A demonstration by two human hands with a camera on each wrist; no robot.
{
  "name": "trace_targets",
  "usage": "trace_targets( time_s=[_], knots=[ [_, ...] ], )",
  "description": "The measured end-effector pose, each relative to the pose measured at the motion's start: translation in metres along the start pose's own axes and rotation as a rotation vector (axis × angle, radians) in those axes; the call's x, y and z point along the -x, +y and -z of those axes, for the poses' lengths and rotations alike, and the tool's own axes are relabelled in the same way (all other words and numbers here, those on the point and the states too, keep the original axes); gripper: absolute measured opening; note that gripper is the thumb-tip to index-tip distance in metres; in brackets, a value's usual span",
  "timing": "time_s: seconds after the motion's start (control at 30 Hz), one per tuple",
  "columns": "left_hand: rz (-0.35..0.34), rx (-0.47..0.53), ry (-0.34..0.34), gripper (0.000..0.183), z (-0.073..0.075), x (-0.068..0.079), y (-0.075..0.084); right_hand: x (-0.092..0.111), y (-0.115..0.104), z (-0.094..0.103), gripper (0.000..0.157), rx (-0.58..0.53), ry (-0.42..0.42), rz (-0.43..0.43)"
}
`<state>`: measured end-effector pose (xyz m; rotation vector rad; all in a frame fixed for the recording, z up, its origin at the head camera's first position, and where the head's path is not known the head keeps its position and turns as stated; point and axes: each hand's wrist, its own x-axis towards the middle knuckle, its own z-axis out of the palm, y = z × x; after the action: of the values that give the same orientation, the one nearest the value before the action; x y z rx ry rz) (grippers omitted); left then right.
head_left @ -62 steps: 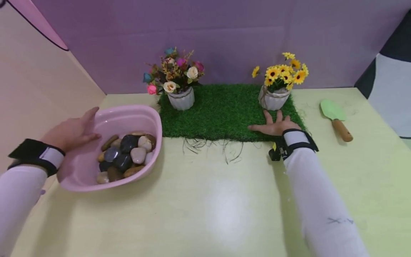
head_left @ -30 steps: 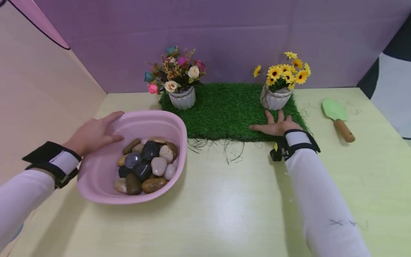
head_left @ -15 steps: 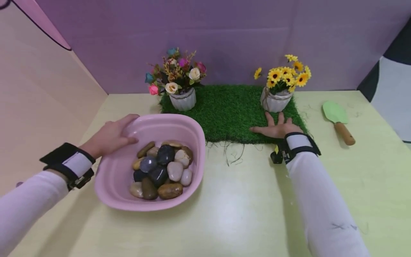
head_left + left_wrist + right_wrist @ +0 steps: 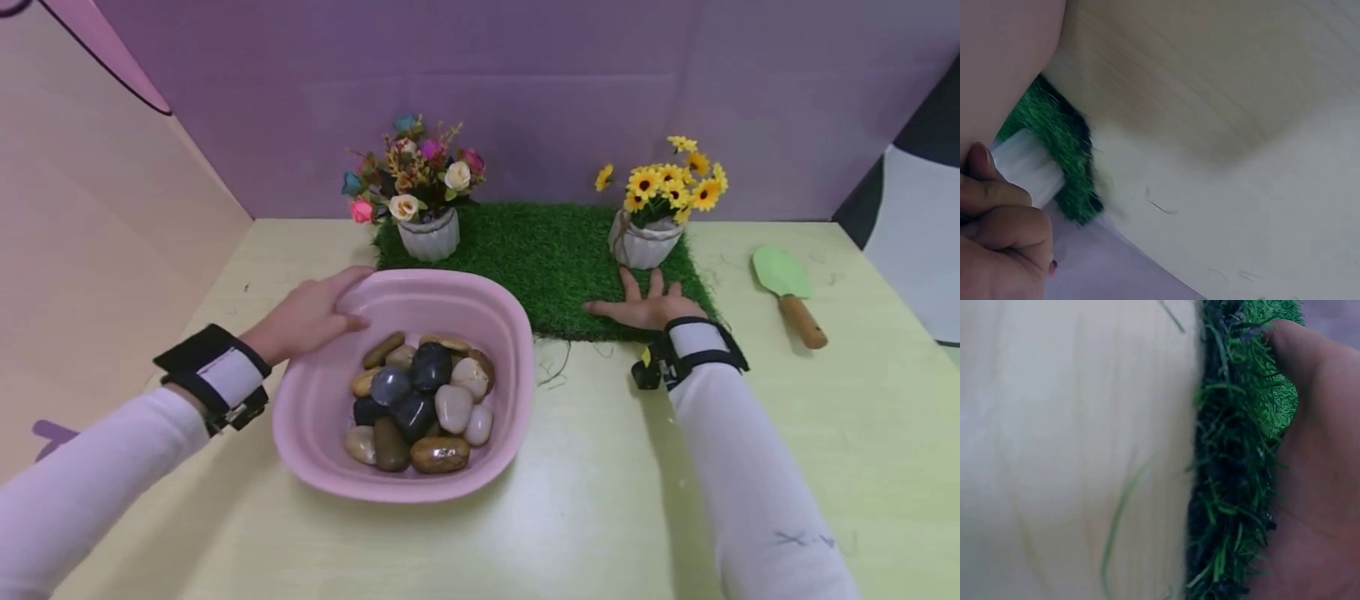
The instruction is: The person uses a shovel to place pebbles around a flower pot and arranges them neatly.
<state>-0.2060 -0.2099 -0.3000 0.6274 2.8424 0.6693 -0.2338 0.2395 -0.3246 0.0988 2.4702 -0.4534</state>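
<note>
My left hand [image 4: 307, 317] grips the left rim of a pink plastic basin [image 4: 318, 425], its thumb inside and its other fingers beneath the edge. Several smooth pebbles [image 4: 412, 408], black, brown and pale, lie inside. The left wrist view shows the hand's curled fingers against the basin's outer wall [image 4: 1007, 56]. The basin casts a shadow on the table; whether it touches the tabletop I cannot tell. With fingers spread, my right hand [image 4: 648, 308] rests on the front right part of a green artificial turf mat [image 4: 540, 250], fingertips close to the sunflower pot [image 4: 645, 242].
A pot of mixed flowers [image 4: 431, 237] stands on the mat's left end, behind the basin. To the right, a green-bladed trowel [image 4: 783, 275] with a wooden handle lies on the pale table [image 4: 585, 500]. A purple wall [image 4: 540, 100] closes off the back.
My left hand has carried the basin of pebbles rightward and slightly nearer, so it now covers the mat's front left edge. The right hand has stayed on the mat.
</note>
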Motion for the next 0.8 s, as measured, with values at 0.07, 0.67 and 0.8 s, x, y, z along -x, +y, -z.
trace_targets(
  time_s=[0.07,0.67,0.8],
  knots=[
    [0.001,0.004,-0.002,0.067,-0.002,-0.004,0.005,0.000,0.001,0.000,0.108,0.000,0.000,-0.006],
    [0.009,0.020,0.011,0.067,-0.018,-0.030,0.034,-0.002,0.008,0.002,0.114,0.047,0.037,-0.024],
    [0.001,0.008,0.027,0.067,-0.021,-0.037,0.039,0.001,0.006,0.003,0.111,0.052,0.039,-0.024]
  ],
)
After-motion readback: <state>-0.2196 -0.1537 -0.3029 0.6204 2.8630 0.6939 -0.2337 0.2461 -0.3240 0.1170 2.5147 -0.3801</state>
